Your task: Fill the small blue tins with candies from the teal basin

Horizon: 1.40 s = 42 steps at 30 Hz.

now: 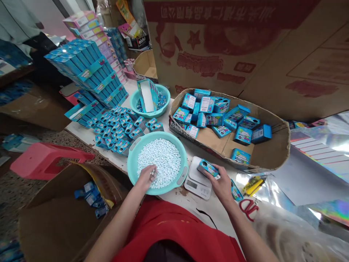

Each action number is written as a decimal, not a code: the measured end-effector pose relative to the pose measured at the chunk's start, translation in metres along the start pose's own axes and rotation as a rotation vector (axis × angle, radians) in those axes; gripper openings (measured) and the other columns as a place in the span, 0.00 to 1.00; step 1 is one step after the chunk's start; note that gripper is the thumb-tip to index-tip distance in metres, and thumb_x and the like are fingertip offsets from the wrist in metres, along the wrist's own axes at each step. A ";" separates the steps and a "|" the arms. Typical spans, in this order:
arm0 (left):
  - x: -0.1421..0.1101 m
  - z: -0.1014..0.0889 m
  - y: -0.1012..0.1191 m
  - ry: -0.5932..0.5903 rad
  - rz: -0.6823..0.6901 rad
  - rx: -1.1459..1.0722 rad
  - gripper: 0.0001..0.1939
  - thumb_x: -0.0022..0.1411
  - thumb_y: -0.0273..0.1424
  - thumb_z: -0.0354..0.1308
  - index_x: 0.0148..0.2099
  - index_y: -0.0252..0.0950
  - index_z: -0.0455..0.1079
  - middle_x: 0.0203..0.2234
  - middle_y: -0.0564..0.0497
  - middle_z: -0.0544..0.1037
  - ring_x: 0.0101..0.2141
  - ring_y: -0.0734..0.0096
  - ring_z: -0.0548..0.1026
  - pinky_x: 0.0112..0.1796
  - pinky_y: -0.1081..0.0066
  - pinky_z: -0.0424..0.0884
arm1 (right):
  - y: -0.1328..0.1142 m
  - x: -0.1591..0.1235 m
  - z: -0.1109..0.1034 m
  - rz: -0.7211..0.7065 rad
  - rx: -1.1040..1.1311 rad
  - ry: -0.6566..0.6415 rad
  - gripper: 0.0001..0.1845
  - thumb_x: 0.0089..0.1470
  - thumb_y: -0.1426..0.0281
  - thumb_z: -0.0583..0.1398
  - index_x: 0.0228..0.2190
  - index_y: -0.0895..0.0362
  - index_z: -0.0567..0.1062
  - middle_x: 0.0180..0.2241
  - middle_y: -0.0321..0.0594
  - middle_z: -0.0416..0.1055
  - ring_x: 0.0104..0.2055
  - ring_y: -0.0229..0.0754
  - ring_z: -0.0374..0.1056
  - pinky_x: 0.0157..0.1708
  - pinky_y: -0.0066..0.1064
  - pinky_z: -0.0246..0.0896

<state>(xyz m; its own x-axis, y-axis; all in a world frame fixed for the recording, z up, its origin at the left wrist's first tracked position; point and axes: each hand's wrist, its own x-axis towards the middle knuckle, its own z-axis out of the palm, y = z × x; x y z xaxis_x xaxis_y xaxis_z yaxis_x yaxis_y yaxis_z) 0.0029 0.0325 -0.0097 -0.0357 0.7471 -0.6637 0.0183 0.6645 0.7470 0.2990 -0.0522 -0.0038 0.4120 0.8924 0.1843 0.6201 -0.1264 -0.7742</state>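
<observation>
white candies [166,156] fill a teal basin [131,156], hands apart: left [147,177] among them, right [221,179] gripping a blue box [207,167].

"CARAMELO" is printed in white on the stacked blue cartons [94,80] and on several small blue boxes [243,135] in the cut-down cardboard tray [215,140]; the word beneath it appears to be "MACIZO". "eishu" can be read on the black box [138,43] at the back. Chinese characters, ending in "有限公司", are printed upside down on the large cardboard carton [268,47], with a star below. The digits on the scale's display [192,184] cannot be made out.
</observation>
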 end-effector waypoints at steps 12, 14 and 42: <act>-0.054 0.039 0.114 -0.334 0.769 0.883 0.09 0.56 0.24 0.50 0.37 0.37 0.70 0.34 0.51 0.72 0.39 0.68 0.70 0.41 0.69 0.64 | -0.092 0.023 0.039 -0.295 0.178 -0.183 0.14 0.53 0.60 0.61 0.40 0.53 0.72 0.34 0.41 0.71 0.37 0.47 0.67 0.36 0.37 0.64; -0.052 0.041 0.115 -0.349 0.813 1.003 0.12 0.55 0.21 0.49 0.40 0.37 0.70 0.36 0.50 0.72 0.39 0.68 0.69 0.41 0.69 0.65 | -0.096 0.024 0.051 -0.308 0.190 -0.223 0.13 0.53 0.61 0.61 0.40 0.53 0.72 0.34 0.41 0.71 0.37 0.47 0.67 0.35 0.37 0.63; -0.030 0.049 0.080 0.031 0.654 0.685 0.08 0.59 0.34 0.52 0.38 0.38 0.70 0.32 0.52 0.75 0.35 0.68 0.71 0.38 0.69 0.67 | -0.073 0.017 0.010 -0.057 0.231 -0.141 0.16 0.50 0.59 0.63 0.39 0.54 0.72 0.36 0.40 0.70 0.38 0.45 0.67 0.39 0.36 0.63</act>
<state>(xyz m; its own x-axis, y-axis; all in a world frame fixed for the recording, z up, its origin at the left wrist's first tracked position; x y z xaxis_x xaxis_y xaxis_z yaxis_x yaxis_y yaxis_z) 0.0544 0.0642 0.0685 0.1624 0.9803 -0.1125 0.6262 -0.0142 0.7795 0.2541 -0.0231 0.0501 0.2739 0.9487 0.1578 0.4642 0.0133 -0.8856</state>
